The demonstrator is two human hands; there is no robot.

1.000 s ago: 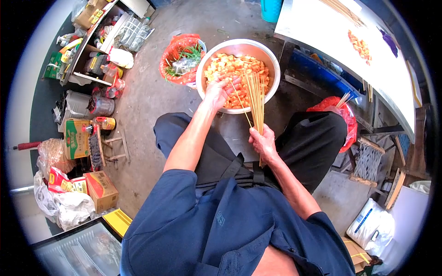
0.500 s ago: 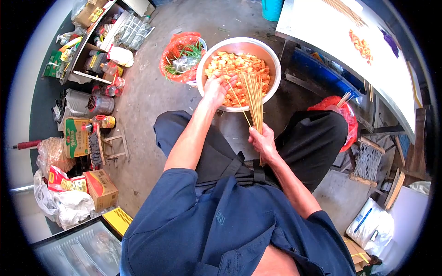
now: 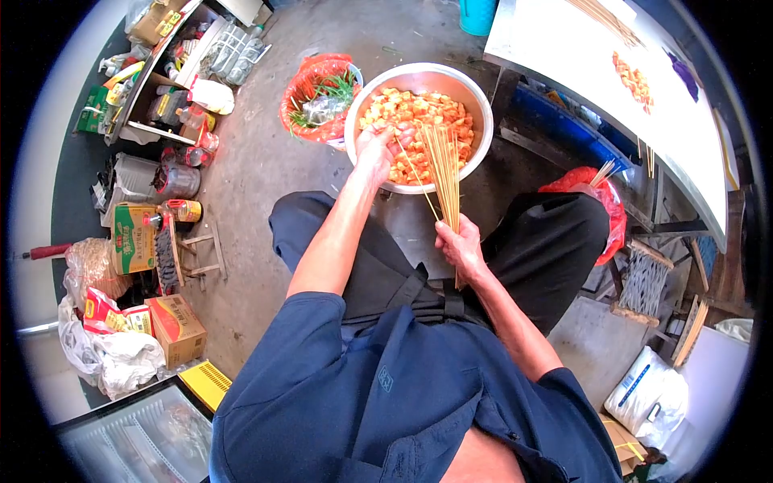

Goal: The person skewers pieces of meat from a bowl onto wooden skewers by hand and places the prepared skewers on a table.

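A wide metal basin (image 3: 486,133) stands on the floor between my knees, holding many orange-red, sauce-coated chunks (image 3: 439,113) that look like cubed meat. My right hand (image 3: 460,248) is closed around the lower part of a bundle of thin bamboo skewers (image 3: 444,173), their upper ends fanned over the basin. One single skewer (image 3: 414,173) leans away from the bundle toward my left hand (image 3: 376,153). Over the basin's left side, the fingers of that left hand are bent together at this skewer's tip. What lies between them is too small to make out against the chunks.
A bucket lined with a red bag (image 3: 291,97) and holding green stalks touches the basin's left side. At the upper right, a white table (image 3: 555,40) carries more skewers and chunks. Another red bag (image 3: 613,213) stands by my right knee. Shelves (image 3: 133,97) and boxes (image 3: 175,328) line the left.
My left fingers have shifted slightly at the tip of the single skewer. My right hand keeps hold of the bundle in nearly the same place.
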